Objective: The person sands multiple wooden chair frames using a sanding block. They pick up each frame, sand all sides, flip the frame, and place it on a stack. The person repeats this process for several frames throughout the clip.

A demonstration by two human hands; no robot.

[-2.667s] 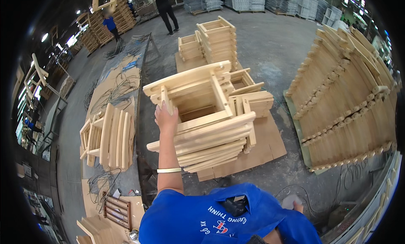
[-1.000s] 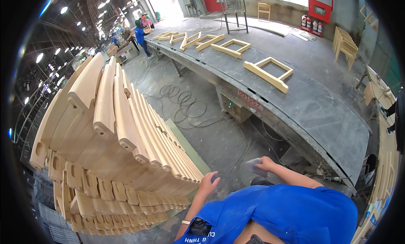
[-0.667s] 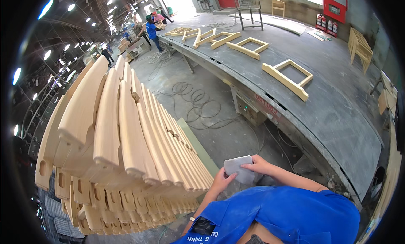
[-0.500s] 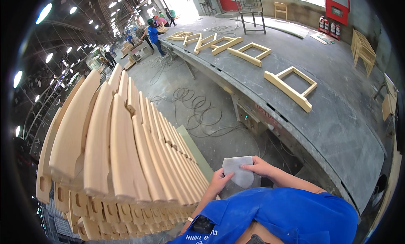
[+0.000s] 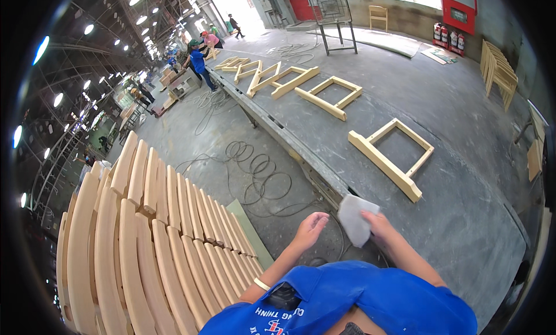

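Note:
My right hand (image 5: 379,225) grips one edge of a limp, pale grey sheet that looks like sandpaper (image 5: 354,220), held near the edge of the long grey table (image 5: 463,219). To its left, my left hand (image 5: 313,228) is off the sheet and empty, with loosely curved fingers. Closest on the table lies a pale wooden frame (image 5: 382,166), a thick rail joined to thinner bars, beyond the right hand and touched by neither. Stacked rows of curved wooden pieces (image 5: 165,248) stand to the left of my left forearm.
More wooden frames (image 5: 333,97) run along the table towards a person in blue (image 5: 198,62) at its far end. Coiled cable (image 5: 260,167) lies on the floor between stack and table. A metal stand (image 5: 336,22) and leaning wooden frames (image 5: 498,74) are on the far side.
My left hand has let go of the grey sheet and the hands have parted. The right hand has carried the sheet rightwards, towards the table. The view has shifted, showing the near frame lower.

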